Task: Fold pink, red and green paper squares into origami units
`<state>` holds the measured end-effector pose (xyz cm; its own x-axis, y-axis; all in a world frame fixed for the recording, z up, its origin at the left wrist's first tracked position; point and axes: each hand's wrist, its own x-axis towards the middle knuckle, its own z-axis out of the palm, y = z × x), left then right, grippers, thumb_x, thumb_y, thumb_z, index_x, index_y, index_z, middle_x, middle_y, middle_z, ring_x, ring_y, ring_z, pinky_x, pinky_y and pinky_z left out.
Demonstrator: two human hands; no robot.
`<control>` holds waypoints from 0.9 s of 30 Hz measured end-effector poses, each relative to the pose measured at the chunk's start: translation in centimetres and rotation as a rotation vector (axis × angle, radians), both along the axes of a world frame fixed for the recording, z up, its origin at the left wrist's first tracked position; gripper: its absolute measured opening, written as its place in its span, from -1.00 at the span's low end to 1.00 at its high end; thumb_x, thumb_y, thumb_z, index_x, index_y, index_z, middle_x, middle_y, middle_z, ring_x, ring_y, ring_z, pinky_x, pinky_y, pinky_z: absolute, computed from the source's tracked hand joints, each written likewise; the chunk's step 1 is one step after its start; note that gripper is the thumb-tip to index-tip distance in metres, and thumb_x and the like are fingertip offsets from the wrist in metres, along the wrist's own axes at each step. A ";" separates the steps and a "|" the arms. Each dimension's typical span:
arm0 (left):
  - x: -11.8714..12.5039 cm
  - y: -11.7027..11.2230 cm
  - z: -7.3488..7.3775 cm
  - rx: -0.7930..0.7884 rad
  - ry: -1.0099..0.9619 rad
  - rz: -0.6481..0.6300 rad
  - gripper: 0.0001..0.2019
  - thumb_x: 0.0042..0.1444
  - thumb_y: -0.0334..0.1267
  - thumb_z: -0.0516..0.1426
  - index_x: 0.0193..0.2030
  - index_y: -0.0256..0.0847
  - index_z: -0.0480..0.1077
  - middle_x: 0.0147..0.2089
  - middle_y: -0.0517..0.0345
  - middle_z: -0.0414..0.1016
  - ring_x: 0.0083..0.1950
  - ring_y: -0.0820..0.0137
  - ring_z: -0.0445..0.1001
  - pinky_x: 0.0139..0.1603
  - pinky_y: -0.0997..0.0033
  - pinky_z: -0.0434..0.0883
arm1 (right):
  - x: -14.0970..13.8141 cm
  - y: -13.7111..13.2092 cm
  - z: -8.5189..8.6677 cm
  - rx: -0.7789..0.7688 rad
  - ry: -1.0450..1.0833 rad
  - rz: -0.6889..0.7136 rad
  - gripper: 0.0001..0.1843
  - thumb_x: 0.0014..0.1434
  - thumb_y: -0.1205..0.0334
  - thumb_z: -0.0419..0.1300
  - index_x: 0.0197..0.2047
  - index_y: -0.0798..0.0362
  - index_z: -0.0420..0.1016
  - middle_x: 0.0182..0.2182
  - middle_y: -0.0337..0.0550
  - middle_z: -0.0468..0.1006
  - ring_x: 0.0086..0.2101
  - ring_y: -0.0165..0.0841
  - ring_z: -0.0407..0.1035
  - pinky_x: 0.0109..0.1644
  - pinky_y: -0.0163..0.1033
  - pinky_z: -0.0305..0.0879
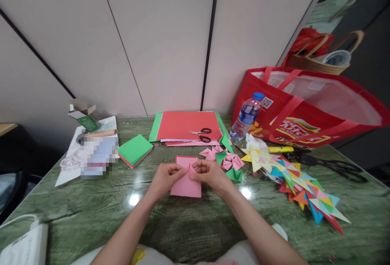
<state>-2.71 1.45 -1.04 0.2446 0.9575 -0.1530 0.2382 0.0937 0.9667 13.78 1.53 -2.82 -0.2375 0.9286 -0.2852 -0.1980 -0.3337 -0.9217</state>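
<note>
Over a stack of pink paper squares (185, 188) at the table's middle, both hands pinch one small folded piece of pink paper (190, 169). My left hand (166, 179) grips its left side, thumb and forefinger together. On its right side my right hand (211, 175) is closed in the same way. The fingers cover much of the piece, so its full shape is hidden. Just right of my right hand lie several folded pink pieces (234, 162) and a green folded piece (234, 175).
Scissors (201, 134) lie on red paper sheets (189, 123) at the back. Left is a green paper stack (135, 150). A water bottle (247, 115), a red bag (274, 106), a colourful folded-paper chain (304, 188) and large black scissors (335, 165) occupy the right. A white power strip (26, 246) sits front left.
</note>
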 end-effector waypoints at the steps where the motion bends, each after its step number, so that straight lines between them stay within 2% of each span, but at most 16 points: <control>1: 0.0 0.0 0.0 -0.007 -0.006 -0.002 -0.73 -0.10 -0.12 0.15 -0.52 -0.34 0.45 -0.59 0.21 0.38 -0.58 0.55 0.20 -0.57 0.58 0.08 | 0.0 0.0 0.0 0.002 -0.002 0.000 -0.53 -0.48 0.23 0.42 -0.43 0.14 0.39 -0.62 -0.33 0.40 -0.58 -0.52 0.26 -0.46 -0.37 0.19; 12: 0.0 -0.2 0.0 -0.057 -0.051 -0.008 -0.78 -0.17 -0.17 0.20 -0.48 -0.33 0.44 -0.51 0.14 0.47 -0.54 0.50 0.31 -0.58 0.58 0.17 | 0.1 -0.1 0.1 0.045 -0.037 0.022 -0.53 -0.47 0.21 0.42 -0.42 0.12 0.39 -0.61 -0.32 0.42 -0.58 -0.50 0.27 -0.43 -0.35 0.19; 27: 0.4 -0.3 0.4 -0.045 -0.011 0.000 -0.77 -0.17 -0.19 0.19 -0.45 -0.36 0.43 -0.49 0.12 0.45 -0.51 0.47 0.34 -0.56 0.58 0.22 | 0.1 -0.2 0.0 0.066 -0.045 0.023 -0.57 -0.41 0.23 0.40 -0.40 0.13 0.39 -0.61 -0.34 0.39 -0.57 -0.51 0.25 -0.45 -0.37 0.15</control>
